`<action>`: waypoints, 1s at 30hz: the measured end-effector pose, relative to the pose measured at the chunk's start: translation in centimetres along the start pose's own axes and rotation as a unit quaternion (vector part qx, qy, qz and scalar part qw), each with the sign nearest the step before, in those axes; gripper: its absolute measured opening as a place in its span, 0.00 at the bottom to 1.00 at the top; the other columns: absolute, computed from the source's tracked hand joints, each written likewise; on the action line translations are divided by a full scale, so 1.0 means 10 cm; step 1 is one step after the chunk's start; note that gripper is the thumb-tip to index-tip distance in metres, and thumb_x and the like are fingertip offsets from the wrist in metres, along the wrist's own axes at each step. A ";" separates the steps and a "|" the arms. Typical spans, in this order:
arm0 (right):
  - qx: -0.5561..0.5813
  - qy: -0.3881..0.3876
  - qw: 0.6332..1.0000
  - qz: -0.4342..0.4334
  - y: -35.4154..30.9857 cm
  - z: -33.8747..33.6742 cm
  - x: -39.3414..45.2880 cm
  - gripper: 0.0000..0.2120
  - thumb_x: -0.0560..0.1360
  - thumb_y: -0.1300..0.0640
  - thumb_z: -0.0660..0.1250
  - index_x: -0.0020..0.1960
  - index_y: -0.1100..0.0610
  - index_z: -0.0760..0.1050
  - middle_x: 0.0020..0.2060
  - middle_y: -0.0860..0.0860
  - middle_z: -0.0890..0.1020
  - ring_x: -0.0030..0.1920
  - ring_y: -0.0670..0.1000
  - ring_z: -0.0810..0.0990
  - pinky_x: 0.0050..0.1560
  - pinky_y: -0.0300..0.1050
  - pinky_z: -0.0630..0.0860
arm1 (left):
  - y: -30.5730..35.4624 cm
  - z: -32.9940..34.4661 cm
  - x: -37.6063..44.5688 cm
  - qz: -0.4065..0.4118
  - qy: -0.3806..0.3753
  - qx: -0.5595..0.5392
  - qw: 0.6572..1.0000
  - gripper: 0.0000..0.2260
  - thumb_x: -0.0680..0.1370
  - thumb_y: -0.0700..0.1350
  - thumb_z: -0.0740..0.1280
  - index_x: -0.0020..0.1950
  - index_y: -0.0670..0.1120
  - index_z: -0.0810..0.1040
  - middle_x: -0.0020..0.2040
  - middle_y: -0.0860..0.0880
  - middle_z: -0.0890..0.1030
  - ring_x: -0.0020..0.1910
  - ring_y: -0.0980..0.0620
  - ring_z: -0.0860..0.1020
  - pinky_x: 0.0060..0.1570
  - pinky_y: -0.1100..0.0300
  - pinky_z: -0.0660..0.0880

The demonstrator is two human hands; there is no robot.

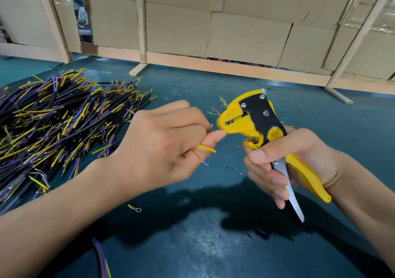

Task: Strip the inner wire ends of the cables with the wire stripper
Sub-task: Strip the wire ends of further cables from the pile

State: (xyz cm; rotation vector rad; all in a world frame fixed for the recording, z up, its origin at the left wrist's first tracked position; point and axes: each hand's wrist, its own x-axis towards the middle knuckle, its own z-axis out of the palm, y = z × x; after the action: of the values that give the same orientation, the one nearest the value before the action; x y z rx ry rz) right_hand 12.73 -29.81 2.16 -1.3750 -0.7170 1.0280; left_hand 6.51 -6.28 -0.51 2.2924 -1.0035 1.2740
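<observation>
Gripping the wire stripper by its handles, right hand near the table's right edge, fingers curled round the black-and-silver handle, yellow handle against the palm. Yellow head with black riveted plate, pointing left, mouth just beside the left thumb tip. Pinching a cable's inner wires, left hand over the middle of the teal table; one yellow wire sticking out under the thumb, a brownish wire end poking up beside the stripper's mouth, not clearly inside it. Rest of that cable hidden under the hand; a purple-and-yellow length running off the near edge, link to the held cable impossible to tell. Heaped along the left edge, cut off by the frame, pile of black cables with yellow, purple and brown inner wires. Scattered between the hands, small insulation scraps. Lying near the left forearm, ring terminal. Standing along the far edge, cardboard sheets in a wooden frame.
</observation>
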 end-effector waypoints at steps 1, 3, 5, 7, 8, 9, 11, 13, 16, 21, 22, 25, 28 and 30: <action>0.006 0.005 1.000 -0.005 0.00 0.01 -0.03 0.15 0.70 0.59 0.75 0.33 0.64 0.71 0.24 0.58 0.73 0.23 0.56 0.75 0.30 0.51 0.79 | -0.01 -0.02 0.01 -0.017 -0.008 -0.009 1.000 0.20 0.82 0.45 0.66 0.32 0.40 0.73 0.35 0.47 0.77 0.31 0.45 0.68 0.31 0.49 0.70; -0.012 0.049 0.998 -0.034 0.04 0.01 0.02 0.15 0.69 0.59 0.76 0.34 0.66 0.73 0.25 0.60 0.74 0.25 0.59 0.76 0.33 0.56 0.79 | -0.02 -0.06 0.03 -0.060 -0.034 -0.026 0.997 0.18 0.82 0.49 0.65 0.35 0.42 0.70 0.35 0.49 0.71 0.32 0.46 0.68 0.32 0.49 0.69; 0.001 0.110 0.992 -0.069 0.10 0.02 0.09 0.10 0.70 0.62 0.73 0.36 0.66 0.75 0.27 0.61 0.74 0.27 0.60 0.77 0.35 0.58 0.79 | -0.03 -0.09 0.03 -0.096 -0.060 -0.043 0.993 0.12 0.81 0.50 0.62 0.41 0.47 0.68 0.39 0.52 0.69 0.34 0.51 0.69 0.36 0.55 0.69; 0.033 0.167 0.981 -0.096 0.15 0.05 0.16 0.07 0.71 0.60 0.71 0.38 0.64 0.78 0.29 0.61 0.74 0.29 0.60 0.77 0.36 0.59 0.79 | -0.04 -0.09 0.01 -0.131 -0.087 -0.075 0.985 0.06 0.80 0.51 0.59 0.51 0.49 0.67 0.42 0.56 0.69 0.37 0.56 0.71 0.39 0.58 0.67; 0.049 0.190 0.974 -0.110 0.18 0.07 0.18 0.07 0.72 0.59 0.70 0.40 0.63 0.78 0.30 0.60 0.75 0.30 0.60 0.77 0.37 0.59 0.79 | -0.04 -0.07 0.00 -0.147 -0.096 -0.102 0.979 0.07 0.80 0.52 0.57 0.55 0.51 0.65 0.45 0.56 0.70 0.37 0.55 0.73 0.39 0.56 0.69; 0.062 0.207 0.968 -0.124 0.20 0.06 0.20 0.07 0.73 0.59 0.70 0.40 0.63 0.79 0.30 0.60 0.75 0.30 0.60 0.77 0.38 0.59 0.80 | -0.05 -0.05 -0.01 -0.156 -0.099 -0.132 0.974 0.07 0.80 0.52 0.56 0.57 0.54 0.62 0.47 0.57 0.70 0.37 0.49 0.74 0.38 0.54 0.70; 0.069 0.231 0.959 -0.148 0.22 0.06 0.22 0.07 0.74 0.60 0.69 0.40 0.62 0.79 0.31 0.59 0.76 0.31 0.60 0.78 0.39 0.59 0.80 | -0.06 0.02 -0.03 -0.149 -0.089 -0.170 0.970 0.06 0.82 0.51 0.56 0.55 0.58 0.57 0.48 0.53 0.69 0.35 0.38 0.73 0.36 0.47 0.72; 0.066 0.253 0.951 -0.167 0.22 0.07 0.24 0.06 0.73 0.61 0.69 0.39 0.62 0.80 0.31 0.60 0.75 0.31 0.60 0.77 0.39 0.59 0.80 | -0.08 0.07 -0.03 -0.136 -0.079 -0.160 0.974 0.06 0.84 0.50 0.57 0.54 0.55 0.59 0.46 0.48 0.69 0.36 0.37 0.71 0.36 0.45 0.71; 0.072 0.277 0.939 -0.190 0.22 0.09 0.24 0.05 0.72 0.61 0.70 0.40 0.62 0.81 0.31 0.60 0.76 0.31 0.61 0.78 0.38 0.59 0.80 | -0.12 0.10 -0.02 -0.099 -0.060 -0.100 0.988 0.04 0.82 0.44 0.65 0.55 0.48 0.70 0.47 0.49 0.71 0.41 0.46 0.72 0.42 0.55 0.71; 0.046 0.311 0.918 -0.240 0.25 0.16 0.29 0.03 0.72 0.62 0.72 0.39 0.61 0.81 0.33 0.61 0.79 0.31 0.60 0.78 0.38 0.58 0.80 | -0.14 0.11 -0.01 -0.105 -0.027 -0.070 0.992 0.04 0.80 0.40 0.69 0.54 0.41 0.79 0.49 0.48 0.74 0.44 0.49 0.74 0.46 0.62 0.71; 0.041 0.320 0.913 -0.248 0.24 0.17 0.29 0.02 0.71 0.63 0.72 0.39 0.60 0.82 0.34 0.61 0.80 0.31 0.60 0.78 0.38 0.58 0.80 | -0.13 0.10 -0.01 -0.105 -0.028 -0.068 0.992 0.05 0.80 0.39 0.69 0.54 0.40 0.80 0.49 0.48 0.75 0.45 0.50 0.74 0.47 0.63 0.70; 0.037 0.289 0.927 -0.235 0.22 0.17 0.26 0.03 0.71 0.64 0.71 0.39 0.62 0.80 0.34 0.61 0.78 0.32 0.60 0.78 0.39 0.59 0.80 | -0.11 0.09 -0.01 -0.119 -0.022 -0.065 0.991 0.06 0.81 0.37 0.65 0.56 0.39 0.80 0.50 0.46 0.75 0.44 0.55 0.73 0.48 0.68 0.67; 0.039 0.212 0.961 -0.174 0.20 0.18 0.21 0.06 0.72 0.61 0.70 0.40 0.64 0.80 0.32 0.61 0.77 0.31 0.60 0.78 0.37 0.59 0.80 | -0.11 0.08 0.02 -0.124 0.004 -0.023 0.992 0.08 0.80 0.33 0.64 0.58 0.38 0.80 0.51 0.43 0.76 0.45 0.56 0.72 0.51 0.70 0.66; 0.041 0.186 0.969 -0.154 0.22 0.21 0.22 0.07 0.73 0.59 0.70 0.40 0.64 0.80 0.31 0.61 0.76 0.30 0.60 0.77 0.36 0.59 0.79 | -0.12 0.08 0.03 -0.116 0.021 0.007 0.993 0.09 0.80 0.31 0.65 0.58 0.36 0.81 0.51 0.41 0.77 0.47 0.53 0.73 0.54 0.68 0.68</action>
State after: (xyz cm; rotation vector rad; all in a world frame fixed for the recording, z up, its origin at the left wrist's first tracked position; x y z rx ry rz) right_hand 11.39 -27.16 -0.10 -1.2878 -0.5768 0.5277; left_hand 7.95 -6.05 -0.59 2.3023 -0.6926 1.2306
